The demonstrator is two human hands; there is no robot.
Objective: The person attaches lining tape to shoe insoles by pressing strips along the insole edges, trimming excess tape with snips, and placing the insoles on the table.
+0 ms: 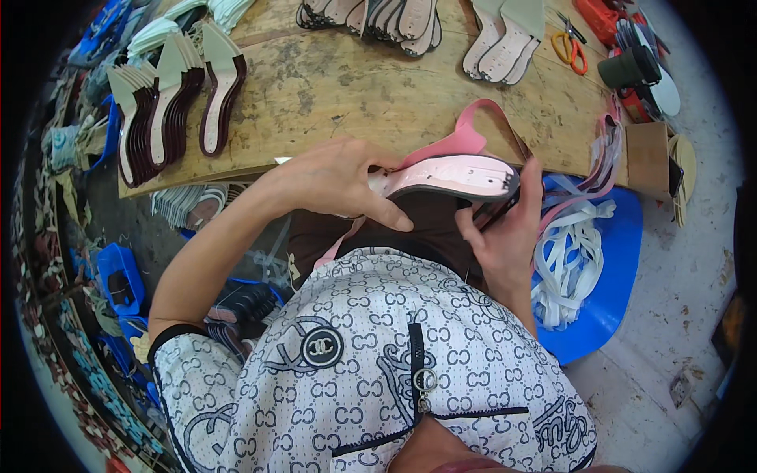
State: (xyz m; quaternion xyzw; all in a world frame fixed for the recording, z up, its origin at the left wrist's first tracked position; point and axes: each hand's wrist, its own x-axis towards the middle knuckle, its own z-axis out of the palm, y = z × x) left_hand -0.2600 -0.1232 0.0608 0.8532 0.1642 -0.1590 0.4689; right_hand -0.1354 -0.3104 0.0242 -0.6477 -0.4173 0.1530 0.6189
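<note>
My left hand [339, 180] grips the heel end of a pink sandal sole [453, 178] with a dark rim, held on its side just above my lap. A pink strap [471, 135] loops up from the sole over the edge of the wooden workbench [331, 87]. My right hand [509, 232] holds the sole's toe end from below, its thumb beside a small dark tool or clip pressed at the sole's edge.
Rows of dark-rimmed soles [169, 102] stand at the bench's left. More soles [505, 39] lie at the far edge, beside orange-handled scissors [569, 47]. A blue tray [607, 268] with white and pink straps [572, 252] sits to my right. Blue bins [122, 280] stand at my left.
</note>
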